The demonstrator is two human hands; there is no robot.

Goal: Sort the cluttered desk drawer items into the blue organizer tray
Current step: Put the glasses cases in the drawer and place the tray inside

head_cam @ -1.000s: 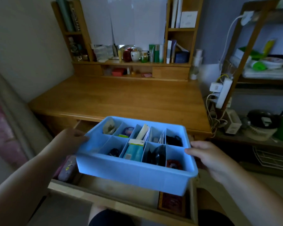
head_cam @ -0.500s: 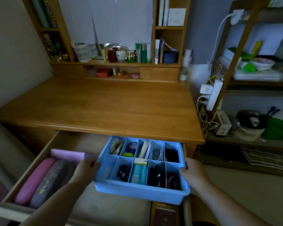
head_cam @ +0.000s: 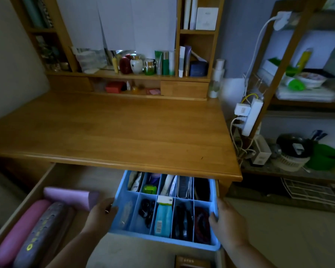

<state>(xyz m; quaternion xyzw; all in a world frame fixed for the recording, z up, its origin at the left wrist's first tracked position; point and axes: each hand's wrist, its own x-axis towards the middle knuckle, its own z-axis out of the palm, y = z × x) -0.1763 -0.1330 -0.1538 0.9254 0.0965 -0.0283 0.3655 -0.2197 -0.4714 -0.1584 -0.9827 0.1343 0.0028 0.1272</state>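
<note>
The blue organizer tray [head_cam: 162, 238] sits at the right side of the open wooden drawer [head_cam: 46, 175], its far end under the desk's front edge. Its compartments hold a light blue tube [head_cam: 163, 215], black clips [head_cam: 146, 208], dark cords, a green item [head_cam: 149, 189] and packets. My left hand [head_cam: 102, 213] grips the tray's left wall. The right wall is gripped by my right hand [head_cam: 227, 223], thumb hooked over the rim.
In the drawer's left part lie a pink case [head_cam: 19, 231], a grey patterned case [head_cam: 41, 235] and a lilac roll [head_cam: 70, 197]. A dark booklet [head_cam: 191, 262] lies near the drawer front. The wooden desk [head_cam: 114, 132] carries shelves of bottles. Cables and a power strip [head_cam: 251, 117] hang at right.
The tray went from held above the drawer down into its right side and slid further back under the desk edge. Both hands kept hold of its side walls.
</note>
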